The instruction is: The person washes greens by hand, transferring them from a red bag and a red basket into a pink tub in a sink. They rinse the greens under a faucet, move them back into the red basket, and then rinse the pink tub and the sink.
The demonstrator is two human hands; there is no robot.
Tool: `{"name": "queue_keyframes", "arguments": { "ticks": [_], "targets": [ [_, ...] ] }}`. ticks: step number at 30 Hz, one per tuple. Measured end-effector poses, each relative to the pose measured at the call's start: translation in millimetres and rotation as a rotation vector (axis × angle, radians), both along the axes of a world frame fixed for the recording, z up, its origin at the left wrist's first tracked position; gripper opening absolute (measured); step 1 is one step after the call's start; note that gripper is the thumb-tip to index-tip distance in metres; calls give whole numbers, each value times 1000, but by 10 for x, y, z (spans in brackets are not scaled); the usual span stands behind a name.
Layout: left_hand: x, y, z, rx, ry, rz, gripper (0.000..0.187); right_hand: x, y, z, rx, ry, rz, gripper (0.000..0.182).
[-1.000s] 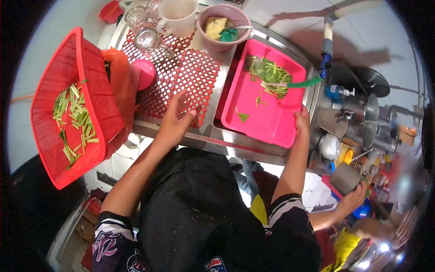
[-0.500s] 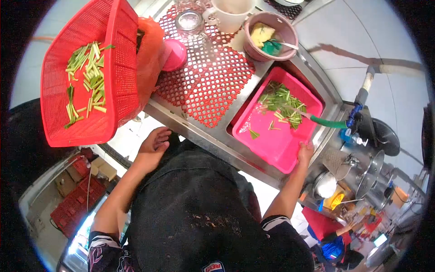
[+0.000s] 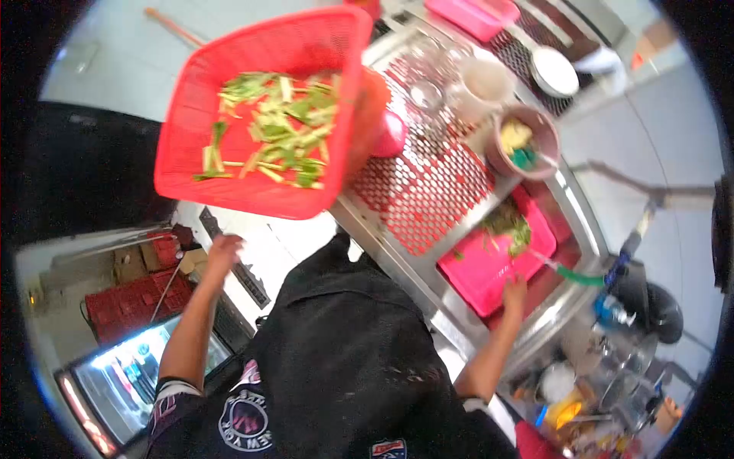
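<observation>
My right hand is at the near rim of a pink basin in the sink, its fingers closed on the edge. Chopped green stalks and leaves lie at the basin's far side. A green hose points into it, with water at its mouth. My left hand, smeared by motion, hangs in the air with nothing in it, fingers apparently apart. Above and to the right of that hand stands a red perforated basket with more cut greens inside.
A red perforated mat covers the drainboard, holding glass jars and a pale mug. Beside the sink is a mauve bucket with sponges. Metal pots crowd the lower right. A lit display fridge is lower left.
The view has swung, so the basket and sink appear farther right. The basin sits differently, with more of the sink showing on its right. My left hand has moved away from the counter.
</observation>
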State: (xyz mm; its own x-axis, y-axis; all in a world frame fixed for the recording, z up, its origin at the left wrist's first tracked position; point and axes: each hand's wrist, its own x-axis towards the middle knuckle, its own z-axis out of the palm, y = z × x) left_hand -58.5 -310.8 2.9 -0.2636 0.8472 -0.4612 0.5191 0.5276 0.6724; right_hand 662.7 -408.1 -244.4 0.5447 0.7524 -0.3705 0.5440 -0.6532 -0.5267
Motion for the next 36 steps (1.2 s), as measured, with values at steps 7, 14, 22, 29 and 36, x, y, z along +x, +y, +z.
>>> {"name": "queue_keyframes", "arguments": {
  "ticks": [7,14,22,29,36],
  "targets": [
    [-376,1747,1741,372,-713,59,66,-1905,1414,2661,541,930,131,55],
    [-219,2077,1903,321,-332,-323,55,-3188,2086,3980,569,619,502,64],
    [181,1762,2180,133,-714,-864,41,-2630,456,4416,669,588,-199,67],
    [758,2642,1036,726,-71,-1150,74,-2648,-1241,3846,735,472,-511,59],
    [1463,2772,536,706,541,-1379,130,-3200,-1559,2312,733,408,-832,49]
  ]
}}
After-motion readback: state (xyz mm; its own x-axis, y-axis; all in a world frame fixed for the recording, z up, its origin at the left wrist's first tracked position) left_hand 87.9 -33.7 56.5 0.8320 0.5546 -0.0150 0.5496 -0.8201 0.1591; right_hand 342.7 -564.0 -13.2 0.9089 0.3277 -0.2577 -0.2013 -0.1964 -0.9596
